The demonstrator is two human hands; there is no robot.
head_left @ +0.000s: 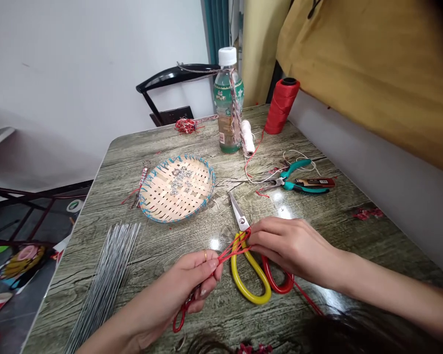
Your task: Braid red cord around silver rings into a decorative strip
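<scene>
Several strands of red cord (231, 252) stretch between my two hands. My left hand (197, 275) is closed on one end, with a red loop (177, 322) hanging below its fingers. My right hand (286, 246) pinches the strands at the other end, and a red tail (308, 297) runs off to the lower right. Beneath the cord and my right hand lie scissors (251, 287) with one yellow and one red handle, blades pointing away from me. The fingertips of my right hand partly hide the cord's end.
A woven basket (158, 206) holds small shiny pieces. Thin metal wires (107, 275) lie at left. Teal-handled pliers (299, 169) rest at right. Behind stand a bottle (228, 105), a red thread spool (281, 105) and a white thread roll (247, 137). A red-and-white tassel (185, 126) lies at the back.
</scene>
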